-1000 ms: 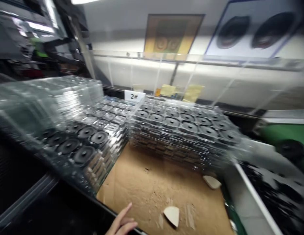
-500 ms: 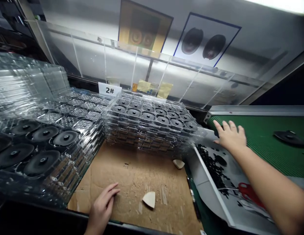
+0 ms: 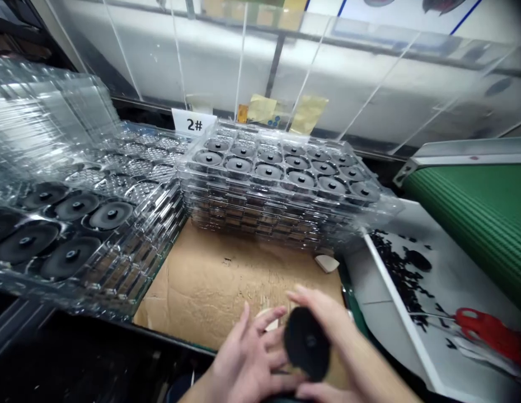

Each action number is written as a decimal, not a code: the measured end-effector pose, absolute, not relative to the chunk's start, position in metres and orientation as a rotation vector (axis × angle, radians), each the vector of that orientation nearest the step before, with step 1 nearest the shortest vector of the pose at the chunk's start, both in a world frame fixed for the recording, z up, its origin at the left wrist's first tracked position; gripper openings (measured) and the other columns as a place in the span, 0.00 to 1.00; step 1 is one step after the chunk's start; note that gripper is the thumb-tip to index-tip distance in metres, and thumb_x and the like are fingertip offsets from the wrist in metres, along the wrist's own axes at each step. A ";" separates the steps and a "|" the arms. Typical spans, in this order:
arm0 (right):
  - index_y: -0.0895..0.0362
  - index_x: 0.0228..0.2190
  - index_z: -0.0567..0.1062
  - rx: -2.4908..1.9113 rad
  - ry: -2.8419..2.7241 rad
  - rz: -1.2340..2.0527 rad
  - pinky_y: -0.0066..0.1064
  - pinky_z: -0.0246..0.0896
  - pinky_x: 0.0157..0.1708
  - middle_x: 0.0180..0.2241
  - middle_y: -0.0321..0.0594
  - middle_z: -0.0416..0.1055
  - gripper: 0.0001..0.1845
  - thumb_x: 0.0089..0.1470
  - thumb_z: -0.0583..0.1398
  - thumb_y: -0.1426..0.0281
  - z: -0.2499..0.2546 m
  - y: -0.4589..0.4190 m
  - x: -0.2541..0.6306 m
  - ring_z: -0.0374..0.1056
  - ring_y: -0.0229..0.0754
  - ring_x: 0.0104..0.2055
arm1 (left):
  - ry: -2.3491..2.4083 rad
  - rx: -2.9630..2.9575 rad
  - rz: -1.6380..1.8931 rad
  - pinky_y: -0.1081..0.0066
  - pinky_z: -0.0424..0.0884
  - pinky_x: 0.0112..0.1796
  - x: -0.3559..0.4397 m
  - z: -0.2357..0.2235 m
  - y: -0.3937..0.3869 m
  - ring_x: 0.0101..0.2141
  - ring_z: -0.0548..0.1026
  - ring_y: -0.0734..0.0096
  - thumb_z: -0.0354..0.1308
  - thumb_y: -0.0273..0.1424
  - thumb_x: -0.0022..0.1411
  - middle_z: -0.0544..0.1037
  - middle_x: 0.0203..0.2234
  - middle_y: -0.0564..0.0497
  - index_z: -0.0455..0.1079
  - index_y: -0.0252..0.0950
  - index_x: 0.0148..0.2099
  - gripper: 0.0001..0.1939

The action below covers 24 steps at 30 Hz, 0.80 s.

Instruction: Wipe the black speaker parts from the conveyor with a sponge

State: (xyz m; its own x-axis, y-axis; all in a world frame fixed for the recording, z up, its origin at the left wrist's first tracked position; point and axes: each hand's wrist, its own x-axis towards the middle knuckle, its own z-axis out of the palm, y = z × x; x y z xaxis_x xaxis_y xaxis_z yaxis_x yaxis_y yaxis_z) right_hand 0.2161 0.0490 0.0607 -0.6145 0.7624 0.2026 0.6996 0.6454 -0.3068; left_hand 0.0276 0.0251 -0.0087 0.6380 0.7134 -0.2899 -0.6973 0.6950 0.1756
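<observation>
A round black speaker (image 3: 306, 342) is now being grasped between both hands, above a cardboard sheet (image 3: 226, 285). Its rim is pressed by the fingers of the right hand (image 3: 331, 324), and the fingers of the left hand (image 3: 247, 364) are spread against its lower side, so the grip is closed, although it is a little blurred. The speaker is not placed in any tray. Beyond the hands, a stack of clear plastic trays (image 3: 281, 190) filled with similar speakers is standing, with a "2#" label (image 3: 194, 124) behind it. To the right, a green conveyor belt (image 3: 474, 212) and red-handled scissors (image 3: 487, 330) are seen.
</observation>
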 end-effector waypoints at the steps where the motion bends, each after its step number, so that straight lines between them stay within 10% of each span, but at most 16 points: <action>1: 0.53 0.63 0.44 -1.134 -2.571 0.259 0.50 0.62 0.51 0.59 0.50 0.56 0.49 0.48 0.60 0.51 0.041 0.037 0.204 0.56 0.58 0.59 | 0.252 -0.059 0.787 0.60 0.66 0.48 0.033 -0.004 0.028 0.48 0.73 0.61 0.33 0.48 0.64 0.76 0.48 0.42 0.69 0.35 0.51 0.32; 5: 0.53 0.63 0.42 -1.402 -2.188 0.300 0.59 0.57 0.50 0.64 0.53 0.39 0.53 0.45 0.57 0.45 -0.023 -0.002 0.188 0.45 0.69 0.61 | 0.168 -0.200 0.826 0.65 0.64 0.49 0.031 -0.003 0.034 0.50 0.71 0.61 0.32 0.48 0.64 0.74 0.49 0.44 0.71 0.33 0.48 0.33; 18: 0.55 0.57 0.56 -1.627 -1.847 0.418 0.55 0.58 0.50 0.63 0.52 0.37 0.39 0.46 0.62 0.60 -0.020 -0.017 0.132 0.44 0.66 0.62 | 0.155 -0.057 0.997 0.65 0.47 0.59 0.034 -0.002 0.024 0.57 0.62 0.65 0.46 0.37 0.63 0.73 0.52 0.51 0.71 0.43 0.51 0.18; 24: 0.51 0.55 0.61 -1.295 -2.104 0.658 0.51 0.58 0.52 0.62 0.49 0.44 0.38 0.44 0.64 0.54 0.001 0.003 0.172 0.48 0.60 0.61 | 0.346 0.110 0.788 0.59 0.61 0.50 0.013 -0.005 0.019 0.49 0.71 0.55 0.55 0.39 0.56 0.74 0.49 0.42 0.66 0.37 0.54 0.24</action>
State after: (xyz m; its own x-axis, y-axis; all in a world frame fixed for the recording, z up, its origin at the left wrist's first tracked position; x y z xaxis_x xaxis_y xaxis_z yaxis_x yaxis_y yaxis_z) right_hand 0.1724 0.0030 0.0008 -0.3637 0.9063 0.2154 0.6222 0.4084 -0.6679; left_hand 0.0129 0.0190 -0.0047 0.6519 0.7110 -0.2639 -0.6752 0.7025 0.2248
